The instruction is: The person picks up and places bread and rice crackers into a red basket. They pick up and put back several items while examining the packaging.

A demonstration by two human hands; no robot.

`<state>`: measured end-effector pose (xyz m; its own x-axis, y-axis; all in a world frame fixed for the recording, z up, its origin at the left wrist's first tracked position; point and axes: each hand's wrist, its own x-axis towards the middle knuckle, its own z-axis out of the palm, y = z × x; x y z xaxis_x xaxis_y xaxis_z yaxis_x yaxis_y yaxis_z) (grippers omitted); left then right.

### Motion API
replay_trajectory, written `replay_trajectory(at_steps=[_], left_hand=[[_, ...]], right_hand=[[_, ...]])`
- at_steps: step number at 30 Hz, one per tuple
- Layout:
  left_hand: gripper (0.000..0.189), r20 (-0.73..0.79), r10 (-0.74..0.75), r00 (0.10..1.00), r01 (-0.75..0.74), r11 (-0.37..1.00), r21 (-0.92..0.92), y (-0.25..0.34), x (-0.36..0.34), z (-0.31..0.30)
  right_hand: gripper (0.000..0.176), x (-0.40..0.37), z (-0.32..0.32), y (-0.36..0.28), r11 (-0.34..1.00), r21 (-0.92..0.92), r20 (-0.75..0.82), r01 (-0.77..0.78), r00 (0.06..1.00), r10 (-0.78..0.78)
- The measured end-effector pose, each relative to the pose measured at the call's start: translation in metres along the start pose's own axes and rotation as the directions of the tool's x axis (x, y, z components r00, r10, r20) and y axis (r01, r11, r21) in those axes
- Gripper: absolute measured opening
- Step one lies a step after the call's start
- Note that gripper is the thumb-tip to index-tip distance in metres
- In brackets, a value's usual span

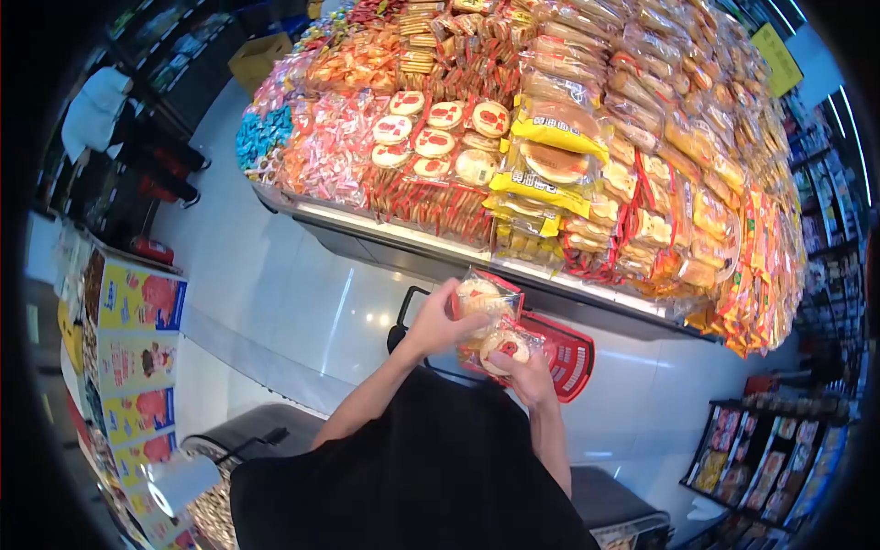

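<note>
My left hand (440, 323) grips a clear packet of round, pale pastry (478, 295) with a red stamp on top. A similar pastry packet (501, 350) is in my right hand (532, 378), the thumb lying over its front. The two packets are close together and overlap in front of my body. Under my hands a red shopping basket (576, 353) with slotted sides is on the floor, partly hidden by hands and packets. Beyond it, matching stamped pastries (434, 141) stand in rows on the display.
A large display stand, its front edge (385, 229) beyond my hands, is heaped with packaged bread (559, 119) and wrapped sweets (335, 137). Bins with printed panels (137, 362) line the left. A person (96, 115) stands at the far left. A low shelf (747, 463) is at right.
</note>
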<state>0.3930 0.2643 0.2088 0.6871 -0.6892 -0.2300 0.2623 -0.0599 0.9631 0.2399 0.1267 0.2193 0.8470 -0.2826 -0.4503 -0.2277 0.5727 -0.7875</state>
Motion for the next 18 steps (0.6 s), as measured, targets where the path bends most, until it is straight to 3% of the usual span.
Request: replay_trajectory(at_steps=[3,6,8,9,11,12,13,15,18], left_hand=[[0.050,0.074,0.088,0.993,-0.099,0.982,0.163,0.011,0.021,-0.019],[0.051,0.097,0.096,0.991,-0.100,0.995,0.032,0.011,0.034,-0.018],[0.046,0.061,0.201,0.978,-0.210,0.940,0.270,0.012,0.042,-0.021],[0.046,0.056,0.183,0.981,-0.191,0.943,0.271,0.018,0.039,-0.020],[0.045,-0.002,0.194,0.981,-0.188,0.953,0.238,0.039,0.038,-0.024],[0.034,-0.018,0.295,0.955,-0.287,0.941,0.178,0.036,0.039,-0.029],[0.034,-0.031,0.297,0.955,-0.286,0.939,0.191,0.035,0.043,-0.033],[0.021,-0.108,0.149,0.983,-0.147,0.989,0.033,0.038,0.044,-0.044],[0.016,-0.165,0.161,0.973,-0.166,0.986,-0.017,0.067,0.056,-0.063]], right_hand=[[0.051,0.003,0.022,0.002,0.985,0.172,0.032,0.022,0.999,-0.028],[0.055,0.004,0.029,-0.004,0.963,0.265,0.007,0.042,0.999,-0.046],[0.056,0.012,0.028,-0.009,0.955,0.295,-0.016,0.034,0.999,-0.031],[0.056,0.016,0.026,-0.009,0.943,0.333,0.006,-0.006,1.000,0.004],[0.057,0.023,0.027,-0.007,0.926,0.374,0.046,-0.052,0.998,0.038],[0.057,0.029,0.031,-0.007,0.915,0.399,0.091,-0.052,0.996,0.017],[0.057,0.034,0.035,-0.007,0.903,0.427,0.136,-0.058,0.991,-0.001],[0.056,0.042,0.042,-0.010,0.889,0.449,0.143,-0.088,0.989,0.026],[0.054,0.056,0.048,-0.009,0.905,0.418,0.141,-0.076,0.990,0.018]])
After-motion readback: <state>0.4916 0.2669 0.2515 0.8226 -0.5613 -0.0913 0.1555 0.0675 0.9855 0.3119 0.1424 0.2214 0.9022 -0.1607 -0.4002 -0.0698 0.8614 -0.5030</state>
